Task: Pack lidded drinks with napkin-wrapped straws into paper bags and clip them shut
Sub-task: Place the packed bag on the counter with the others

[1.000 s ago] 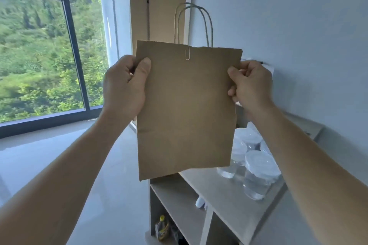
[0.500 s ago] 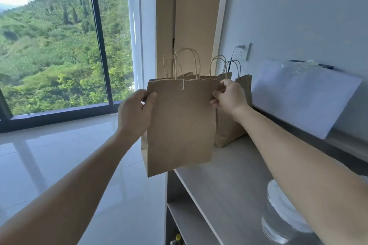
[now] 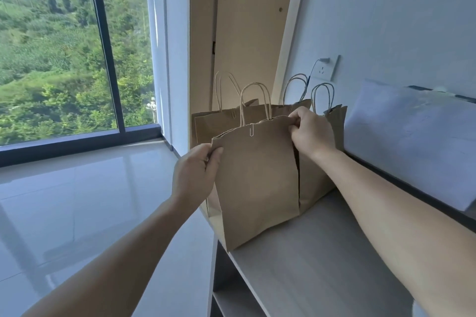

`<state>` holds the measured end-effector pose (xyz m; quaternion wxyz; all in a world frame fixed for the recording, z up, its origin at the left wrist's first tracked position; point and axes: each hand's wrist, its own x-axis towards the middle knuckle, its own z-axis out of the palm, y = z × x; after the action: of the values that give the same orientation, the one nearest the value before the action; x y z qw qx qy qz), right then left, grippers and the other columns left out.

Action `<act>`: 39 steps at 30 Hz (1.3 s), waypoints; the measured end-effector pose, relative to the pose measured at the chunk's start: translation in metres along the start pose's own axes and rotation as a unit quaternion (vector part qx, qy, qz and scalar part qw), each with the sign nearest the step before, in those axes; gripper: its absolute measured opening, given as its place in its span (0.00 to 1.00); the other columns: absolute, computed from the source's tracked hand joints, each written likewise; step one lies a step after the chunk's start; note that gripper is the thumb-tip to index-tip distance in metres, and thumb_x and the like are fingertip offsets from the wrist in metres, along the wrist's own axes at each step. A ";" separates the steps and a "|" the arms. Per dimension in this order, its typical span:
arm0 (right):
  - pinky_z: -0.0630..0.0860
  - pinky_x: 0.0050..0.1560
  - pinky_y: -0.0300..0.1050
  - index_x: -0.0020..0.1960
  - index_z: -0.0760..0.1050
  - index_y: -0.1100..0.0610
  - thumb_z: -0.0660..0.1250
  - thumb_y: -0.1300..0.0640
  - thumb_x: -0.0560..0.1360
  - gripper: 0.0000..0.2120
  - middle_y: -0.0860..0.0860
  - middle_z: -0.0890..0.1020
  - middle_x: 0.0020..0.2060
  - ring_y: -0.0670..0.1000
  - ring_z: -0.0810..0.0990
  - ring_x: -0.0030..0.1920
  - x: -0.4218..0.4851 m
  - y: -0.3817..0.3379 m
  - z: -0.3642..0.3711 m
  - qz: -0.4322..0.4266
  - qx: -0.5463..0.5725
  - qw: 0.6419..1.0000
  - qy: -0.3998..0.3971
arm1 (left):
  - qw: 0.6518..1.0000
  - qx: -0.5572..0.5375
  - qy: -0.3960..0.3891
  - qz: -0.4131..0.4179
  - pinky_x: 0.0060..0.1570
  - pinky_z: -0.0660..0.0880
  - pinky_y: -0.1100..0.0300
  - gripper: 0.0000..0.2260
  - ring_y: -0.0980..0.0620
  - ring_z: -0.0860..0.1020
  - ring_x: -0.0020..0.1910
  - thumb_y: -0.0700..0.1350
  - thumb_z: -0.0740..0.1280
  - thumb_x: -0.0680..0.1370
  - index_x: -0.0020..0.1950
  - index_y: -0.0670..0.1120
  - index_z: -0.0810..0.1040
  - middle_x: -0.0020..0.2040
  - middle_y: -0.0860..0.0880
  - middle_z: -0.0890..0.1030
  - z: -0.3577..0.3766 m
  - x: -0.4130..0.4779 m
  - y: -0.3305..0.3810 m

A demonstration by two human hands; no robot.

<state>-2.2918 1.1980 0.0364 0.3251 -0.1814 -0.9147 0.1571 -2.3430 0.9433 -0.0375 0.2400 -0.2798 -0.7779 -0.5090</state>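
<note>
bag lowered onto shelf | long axis vertical (clipped end up)

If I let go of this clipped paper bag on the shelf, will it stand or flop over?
Probably floppy: the paper bag rim bows between the left hand and right hand. It looks flat and narrow, so it may tip, though the bags behind might prop it.

A wall socket (plug in it) sits near a white sheet; a window faces green hillside.
</note>
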 end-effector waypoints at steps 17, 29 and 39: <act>0.69 0.43 0.45 0.45 0.73 0.43 0.65 0.57 0.74 0.08 0.43 0.80 0.41 0.49 0.76 0.44 -0.004 0.013 0.001 0.025 -0.008 0.999 0.030 | 0.997 -0.020 0.007 0.071 0.34 0.65 0.72 0.07 0.60 0.71 0.34 0.42 0.69 0.79 0.42 0.43 0.81 0.36 0.58 0.74 0.014 0.004 -0.004; 0.70 0.54 0.43 0.69 0.69 0.50 0.69 0.53 0.74 0.25 0.47 0.74 0.65 0.48 0.76 0.59 -0.032 -0.004 -0.008 0.013 -0.008 0.999 0.035 | 0.965 0.173 0.058 0.188 0.67 0.59 0.47 0.32 0.44 0.64 0.66 0.47 0.72 0.69 0.72 0.49 0.67 0.67 0.47 0.67 0.005 0.019 0.015; 0.65 0.70 0.52 0.75 0.63 0.52 0.68 0.43 0.75 0.32 0.51 0.66 0.73 0.54 0.65 0.72 -0.125 0.002 -0.097 0.063 -0.099 0.986 -0.120 | 0.907 0.278 -0.180 0.259 0.74 0.42 0.39 0.33 0.43 0.42 0.79 0.56 0.65 0.75 0.77 0.47 0.61 0.80 0.45 0.53 0.039 -0.029 0.106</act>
<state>-2.1375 1.1619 0.0401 0.1826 -0.2497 -0.9450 0.1064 -2.2534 1.0085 -0.0009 0.2870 -0.4802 -0.8181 -0.1333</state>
